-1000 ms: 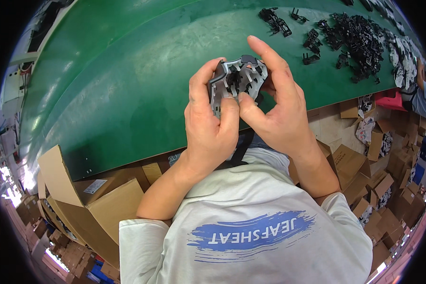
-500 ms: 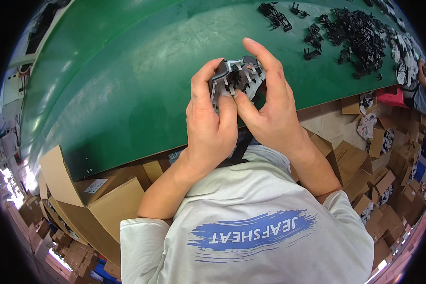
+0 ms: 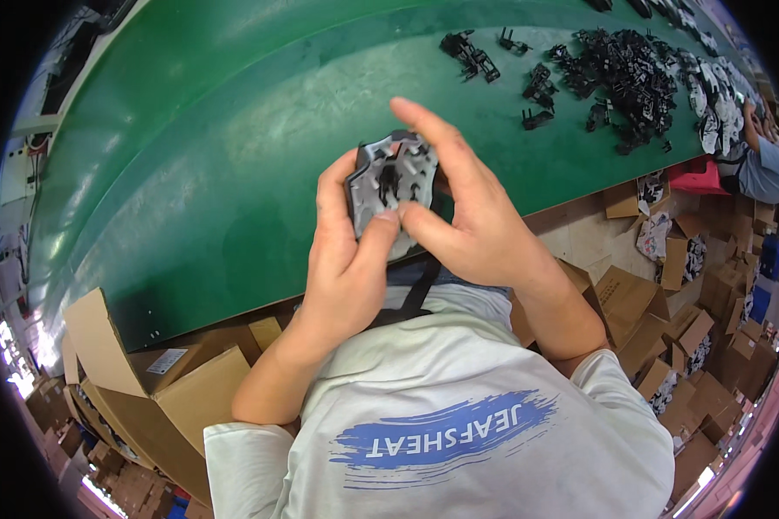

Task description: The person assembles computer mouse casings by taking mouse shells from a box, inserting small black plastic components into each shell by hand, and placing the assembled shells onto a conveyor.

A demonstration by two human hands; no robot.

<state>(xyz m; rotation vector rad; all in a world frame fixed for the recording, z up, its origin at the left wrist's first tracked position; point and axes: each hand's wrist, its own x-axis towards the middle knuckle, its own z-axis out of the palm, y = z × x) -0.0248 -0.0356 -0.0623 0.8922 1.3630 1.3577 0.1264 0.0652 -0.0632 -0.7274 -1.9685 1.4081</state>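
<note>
Between both hands, above the near part of the green table (image 3: 225,208), is a grey plastic shell (image 3: 363,195) with its ribbed inside facing up. A small black plastic piece (image 3: 389,180) sits in the middle of it. My left hand (image 3: 346,268) wraps the shell's left side, its thumb pressing on the near part of the inside. My right hand (image 3: 472,216) grips the right side; its thumb meets the left thumb near the black piece, and its index finger stretches out past the far edge. The shell's underside is hidden.
A heap of black plastic parts (image 3: 627,86) lies at the far right, with a few loose ones (image 3: 470,56) beside it. White shells (image 3: 710,99) follow further right. Open cardboard boxes (image 3: 203,389) stand at the near left and right. Another person (image 3: 766,169) is at the right edge.
Both hands and the shell have shifted left and slightly nearer to me. The shell has tilted so that more of its inside shows. The whole view has shifted a little.
</note>
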